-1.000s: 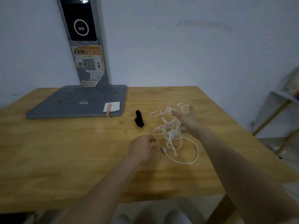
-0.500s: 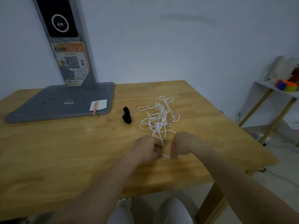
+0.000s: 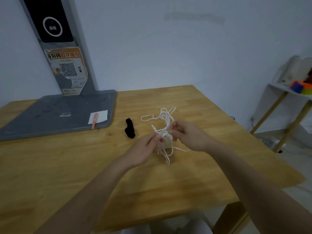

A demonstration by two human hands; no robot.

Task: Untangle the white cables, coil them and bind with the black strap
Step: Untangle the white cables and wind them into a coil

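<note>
Both hands' grips seemingly pinch the tangled white cables [image 3: 163,130] between them.

Both hands' fingers [image 3: 173,126] pinch the tangled white cables [image 3: 163,130] beside black strap [image 3: 129,128].

The white cables [image 3: 163,132] are thin cords knotted into a loose tangle, part lifted off the wooden top, with loops spreading toward 12 o'clock and strands trailing down toward 6 o'clock. The black strap [image 3: 129,128] is a short, dark, folded band lying flat at the tangle's 9 o'clock, near it but apart, unused.
</note>
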